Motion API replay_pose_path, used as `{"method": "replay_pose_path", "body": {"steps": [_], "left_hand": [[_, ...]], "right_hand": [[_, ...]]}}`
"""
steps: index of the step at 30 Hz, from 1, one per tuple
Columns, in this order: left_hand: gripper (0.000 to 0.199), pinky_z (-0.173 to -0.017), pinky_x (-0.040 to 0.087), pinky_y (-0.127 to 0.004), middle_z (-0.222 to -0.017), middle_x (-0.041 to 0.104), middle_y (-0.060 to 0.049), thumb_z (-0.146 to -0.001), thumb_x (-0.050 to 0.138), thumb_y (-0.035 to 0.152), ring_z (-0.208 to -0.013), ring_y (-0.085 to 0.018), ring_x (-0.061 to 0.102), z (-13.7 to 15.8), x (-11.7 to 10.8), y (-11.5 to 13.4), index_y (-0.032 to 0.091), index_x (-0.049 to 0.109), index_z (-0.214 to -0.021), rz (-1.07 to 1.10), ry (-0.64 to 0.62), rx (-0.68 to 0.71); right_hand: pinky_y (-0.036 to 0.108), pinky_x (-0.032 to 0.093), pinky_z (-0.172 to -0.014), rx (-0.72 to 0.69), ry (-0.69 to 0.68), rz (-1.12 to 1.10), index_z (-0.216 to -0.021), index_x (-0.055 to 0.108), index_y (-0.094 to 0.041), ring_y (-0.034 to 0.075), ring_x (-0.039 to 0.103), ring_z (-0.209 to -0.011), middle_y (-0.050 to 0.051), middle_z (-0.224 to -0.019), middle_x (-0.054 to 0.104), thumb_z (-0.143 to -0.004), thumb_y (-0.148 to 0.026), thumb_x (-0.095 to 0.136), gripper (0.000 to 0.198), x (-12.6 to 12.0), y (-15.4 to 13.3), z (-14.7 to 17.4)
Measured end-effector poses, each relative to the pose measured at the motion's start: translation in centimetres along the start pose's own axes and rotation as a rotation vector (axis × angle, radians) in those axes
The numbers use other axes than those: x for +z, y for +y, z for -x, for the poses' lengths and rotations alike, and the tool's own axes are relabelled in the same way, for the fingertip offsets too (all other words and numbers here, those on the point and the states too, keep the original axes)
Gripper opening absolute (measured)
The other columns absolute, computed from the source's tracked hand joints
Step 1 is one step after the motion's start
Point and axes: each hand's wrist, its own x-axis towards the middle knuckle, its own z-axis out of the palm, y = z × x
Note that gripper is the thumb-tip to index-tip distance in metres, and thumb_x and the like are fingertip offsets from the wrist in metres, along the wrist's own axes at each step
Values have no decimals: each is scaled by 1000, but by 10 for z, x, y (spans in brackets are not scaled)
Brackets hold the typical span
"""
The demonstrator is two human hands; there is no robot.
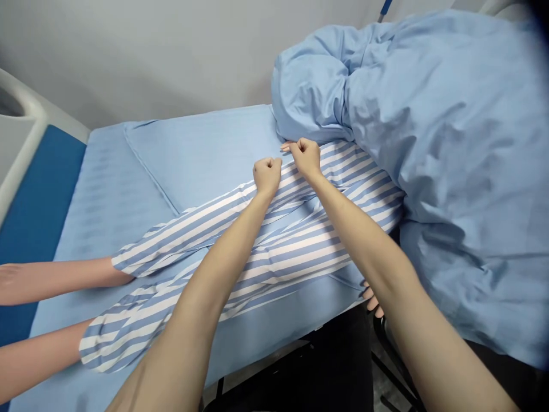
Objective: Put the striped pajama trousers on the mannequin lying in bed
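Observation:
Striped trousers [291, 257] in blue and white cover the legs of a figure lying on the bed; whether it is a person or a manikin I cannot tell. Over the far trouser leg, my left hand [266, 174] is closed in a fist. Beside it to the right, my right hand [306, 157] is also a fist, close to the fingers [286, 147] of the figure's far hand. The undersides of both fists are hidden, so any cloth in them cannot be made out. A rumpled blue quilt [450, 143] hides the figure's upper body.
A light blue sheet [206, 143] covers the mattress. The bed's blue and white end board [47, 171] stands at left, and a grey wall [171, 51] runs behind. The figure's near fingers [373, 300] hang at the bed's edge. Black chair-like parts [334, 360] are below.

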Motion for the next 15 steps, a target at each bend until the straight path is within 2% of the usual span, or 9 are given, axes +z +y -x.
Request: {"method": "replay_pose_path", "body": {"steps": [3, 6, 11, 15], "left_hand": [[46, -54, 21, -26, -53, 19, 4, -78, 62, 11, -52, -7, 22, 0, -8, -7, 18, 27, -49, 23, -105, -6], [46, -54, 22, -26, -53, 20, 4, -80, 63, 13, -52, -8, 22, -2, -7, -2, 18, 28, -50, 54, -96, -23], [43, -61, 28, -27, -54, 28, 2, -80, 65, 16, -59, -11, 35, -2, 21, 5, 18, 34, -50, 27, -167, 89], [42, -65, 30, -30, -53, 32, 2, -77, 69, 16, -62, -14, 39, 3, 36, -2, 19, 36, -50, -145, -232, 129]], "right_hand": [[26, 47, -75, -45, -6, 118, -65, 37, -21, 14, 54, -72, -2, -62, 42, -90, -32, 57, 33, -20, 7, -18], [27, 47, -75, -22, 48, 159, -65, 35, -22, 13, 52, -70, -3, -61, 40, -92, -33, 52, 34, -29, 20, -21], [32, 48, -81, -38, 152, 231, -67, 36, -22, 16, 55, -78, -1, -65, 42, -92, -32, 49, 30, -20, 37, -4], [34, 48, -81, -48, 201, 281, -66, 34, -22, 15, 55, -77, -1, -65, 42, -95, -33, 45, 34, -29, 29, -18]]}}
